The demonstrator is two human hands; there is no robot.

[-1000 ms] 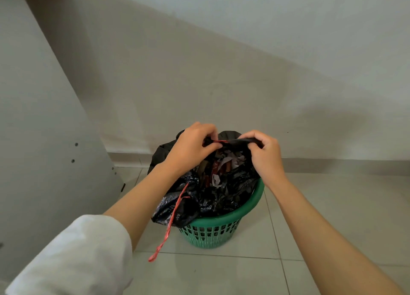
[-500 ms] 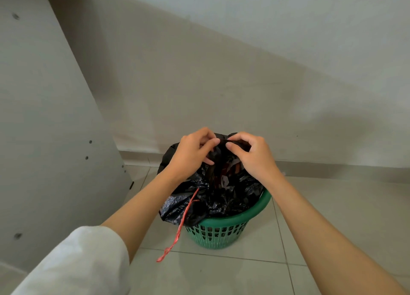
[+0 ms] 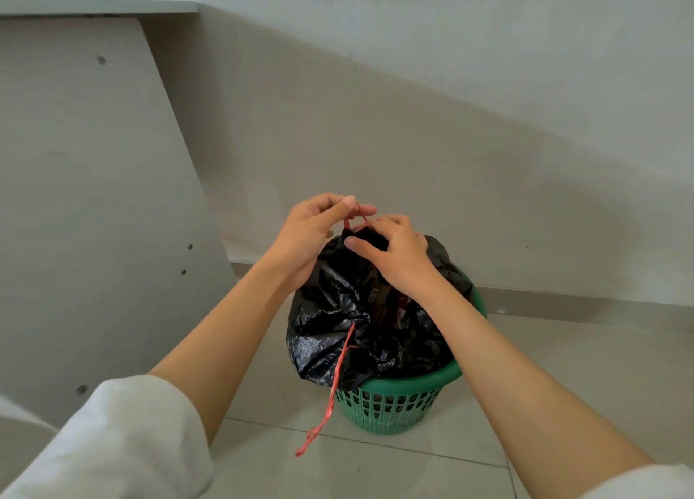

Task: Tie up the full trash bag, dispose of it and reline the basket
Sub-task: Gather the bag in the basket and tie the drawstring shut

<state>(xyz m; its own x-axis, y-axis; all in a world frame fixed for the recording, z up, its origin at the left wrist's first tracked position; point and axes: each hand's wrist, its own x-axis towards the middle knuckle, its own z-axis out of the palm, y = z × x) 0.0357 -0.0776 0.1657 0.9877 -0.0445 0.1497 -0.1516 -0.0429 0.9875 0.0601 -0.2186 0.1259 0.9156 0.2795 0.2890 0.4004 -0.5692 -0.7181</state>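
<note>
Both hands work at the neck of the black trash bag (image 3: 338,310) in the green basket (image 3: 394,404).
The left hand (image 3: 308,235), fingers curled, pinches the red drawstring loop (image 3: 363,216) between thumb and forefinger. The right hand (image 3: 398,254), just beside it, curls thumb and fingers round the bag's gathered top. The basket stands on the tiled floor (image 3: 375,472), and a loose drawstring tail (image 3: 339,367) hangs over its front.

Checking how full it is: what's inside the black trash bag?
Through a gap in the black trash bag a few scraps show: dark, red, white. The rest is hidden by the plastic and the right hand gripping its top.
</note>
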